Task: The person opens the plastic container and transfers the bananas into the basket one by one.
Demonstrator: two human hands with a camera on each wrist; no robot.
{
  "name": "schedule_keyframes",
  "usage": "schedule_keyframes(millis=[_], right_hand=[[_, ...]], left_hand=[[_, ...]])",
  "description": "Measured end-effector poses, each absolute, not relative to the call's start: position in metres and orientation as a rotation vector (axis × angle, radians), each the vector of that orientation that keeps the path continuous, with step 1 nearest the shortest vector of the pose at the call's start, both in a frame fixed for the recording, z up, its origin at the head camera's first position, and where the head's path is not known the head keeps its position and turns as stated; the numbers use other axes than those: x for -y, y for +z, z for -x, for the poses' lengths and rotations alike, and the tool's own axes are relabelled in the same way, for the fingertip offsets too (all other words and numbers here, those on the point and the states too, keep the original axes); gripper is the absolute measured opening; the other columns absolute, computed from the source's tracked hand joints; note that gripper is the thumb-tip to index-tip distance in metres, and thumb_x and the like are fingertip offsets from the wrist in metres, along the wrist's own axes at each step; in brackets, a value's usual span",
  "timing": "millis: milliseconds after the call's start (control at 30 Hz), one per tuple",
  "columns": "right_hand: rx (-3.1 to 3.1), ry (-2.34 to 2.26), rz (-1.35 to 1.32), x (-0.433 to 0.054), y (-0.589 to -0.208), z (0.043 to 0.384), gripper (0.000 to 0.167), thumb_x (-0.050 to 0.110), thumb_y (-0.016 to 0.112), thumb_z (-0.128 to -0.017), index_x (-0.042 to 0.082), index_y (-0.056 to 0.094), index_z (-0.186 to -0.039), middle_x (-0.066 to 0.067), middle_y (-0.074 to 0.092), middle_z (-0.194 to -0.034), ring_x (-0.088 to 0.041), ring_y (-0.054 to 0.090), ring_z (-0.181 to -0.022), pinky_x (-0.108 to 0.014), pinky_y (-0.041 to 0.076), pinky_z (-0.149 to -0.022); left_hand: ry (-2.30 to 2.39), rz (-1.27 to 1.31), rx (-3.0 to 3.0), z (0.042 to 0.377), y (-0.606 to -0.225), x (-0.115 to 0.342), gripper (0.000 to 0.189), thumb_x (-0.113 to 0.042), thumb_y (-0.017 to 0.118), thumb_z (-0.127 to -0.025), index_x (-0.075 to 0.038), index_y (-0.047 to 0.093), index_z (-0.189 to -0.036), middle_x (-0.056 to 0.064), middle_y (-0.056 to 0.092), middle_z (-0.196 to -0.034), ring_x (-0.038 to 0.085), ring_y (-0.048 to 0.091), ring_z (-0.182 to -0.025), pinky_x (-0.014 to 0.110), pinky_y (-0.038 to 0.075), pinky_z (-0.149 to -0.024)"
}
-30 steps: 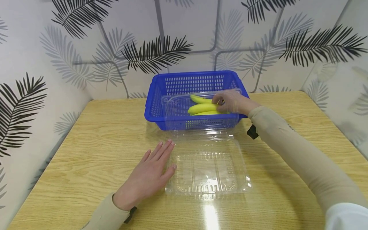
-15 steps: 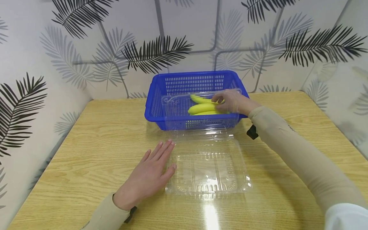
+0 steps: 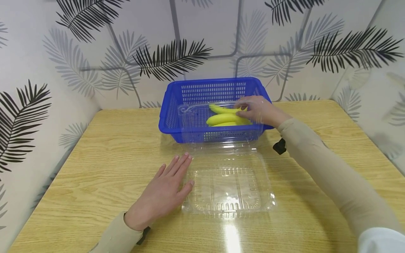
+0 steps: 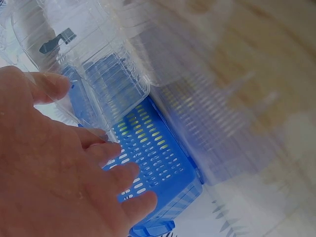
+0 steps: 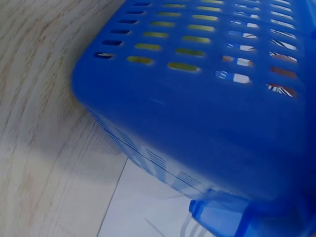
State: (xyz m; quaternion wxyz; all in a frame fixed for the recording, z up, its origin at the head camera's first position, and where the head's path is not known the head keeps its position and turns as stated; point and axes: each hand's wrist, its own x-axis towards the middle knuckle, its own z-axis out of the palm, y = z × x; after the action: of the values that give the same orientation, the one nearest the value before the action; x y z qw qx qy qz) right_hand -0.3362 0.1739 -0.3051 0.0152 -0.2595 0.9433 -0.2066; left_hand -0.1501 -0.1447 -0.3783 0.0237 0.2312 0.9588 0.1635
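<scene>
My left hand (image 3: 161, 193) lies with fingers extended at the left edge of a clear plastic clamshell container (image 3: 226, 184), whose raised lid (image 3: 190, 137) leans toward the basket. In the left wrist view the fingers (image 4: 118, 173) show near the clear plastic. Behind the lid, my right hand (image 3: 262, 109) reaches into a blue plastic basket (image 3: 167, 114). Its fingers are bent around the right end of the rear banana (image 3: 218, 109); a firm grip cannot be confirmed. A middle banana (image 3: 223, 118) and a front banana (image 3: 223, 124) lie alongside. The right wrist view mostly shows the basket wall (image 5: 173, 108).
A wood-grain table (image 3: 120, 147) bears the container and basket. The basket stands near the patterned wall (image 3: 209, 31) at the back, and another wall (image 3: 25, 70) borders the left side. The container's lid stands between my head camera and the bananas.
My right hand has shifted slightly right, and its thumb has moved off the middle banana, showing more of that banana. The left hand and the container have stayed put.
</scene>
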Motion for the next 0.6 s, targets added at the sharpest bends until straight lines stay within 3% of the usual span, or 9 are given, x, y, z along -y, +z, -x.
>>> schedule_keyframes(millis=[300,600], right_hand=[[-2.983,-0.814,0.746,-0.190,-0.312,0.333,0.042,0.031,0.057,-0.098,0.005,0.061,-0.131,-0.018,0.059,-0.132,-0.037,0.054,-0.122,-0.054,0.041,-0.102],[-2.990,-0.944,0.705,-0.207,-0.314,0.321,0.042,0.029,0.057,-0.101,0.002,0.057,-0.133,-0.019,0.054,-0.138,-0.039,0.041,-0.134,-0.056,0.030,-0.110]], left_hand=[[0.513,-0.742,-2.981,0.149,-0.379,0.146,0.072,-0.058,0.029,-0.103,-0.013,0.020,-0.158,0.002,0.013,-0.164,0.023,0.011,-0.149,0.053,0.016,-0.117],[0.526,-0.738,-3.004,0.149,-0.376,0.149,0.072,-0.058,0.027,-0.103,-0.012,0.024,-0.157,0.000,0.012,-0.163,0.022,0.009,-0.149,0.053,0.016,-0.117]])
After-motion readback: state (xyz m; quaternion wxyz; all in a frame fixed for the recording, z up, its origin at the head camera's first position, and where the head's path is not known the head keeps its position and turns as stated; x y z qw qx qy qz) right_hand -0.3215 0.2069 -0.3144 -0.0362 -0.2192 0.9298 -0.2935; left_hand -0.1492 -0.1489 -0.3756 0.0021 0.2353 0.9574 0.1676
